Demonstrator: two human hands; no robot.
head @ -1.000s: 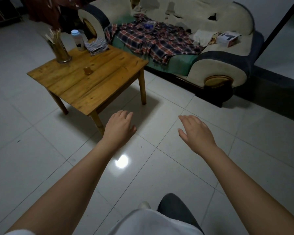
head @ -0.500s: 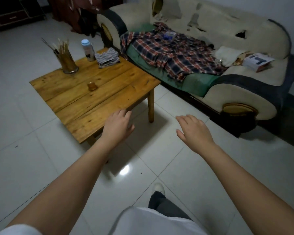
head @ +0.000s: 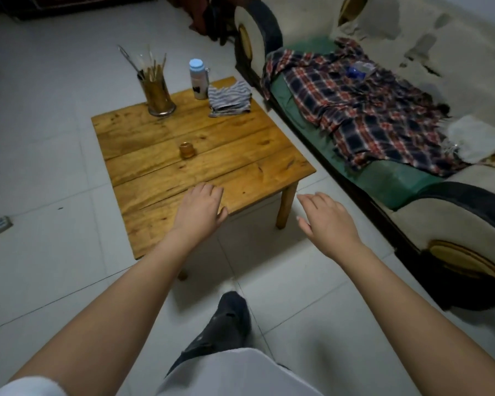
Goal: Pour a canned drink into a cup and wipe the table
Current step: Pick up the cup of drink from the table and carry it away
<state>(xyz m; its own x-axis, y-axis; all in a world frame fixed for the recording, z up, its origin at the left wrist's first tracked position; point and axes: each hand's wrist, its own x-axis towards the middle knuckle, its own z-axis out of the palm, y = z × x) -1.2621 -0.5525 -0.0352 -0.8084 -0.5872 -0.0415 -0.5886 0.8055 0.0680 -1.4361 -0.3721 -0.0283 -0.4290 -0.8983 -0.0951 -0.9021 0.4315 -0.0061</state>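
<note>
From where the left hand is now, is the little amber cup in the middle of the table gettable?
Probably yes. The left hand is open and empty over the wooden table's near edge, and only bare boards lie between it and the small amber cup. It likely needs a further lean forward.

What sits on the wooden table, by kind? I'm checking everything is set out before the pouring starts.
Holder of sticks: 1
Bottle with pale blue cap: 1
Folded striped cloth: 1
Small amber cup: 1
Total: 4

Plaid shirt (head: 363, 115) on sofa (head: 440, 218) (worn).
</note>
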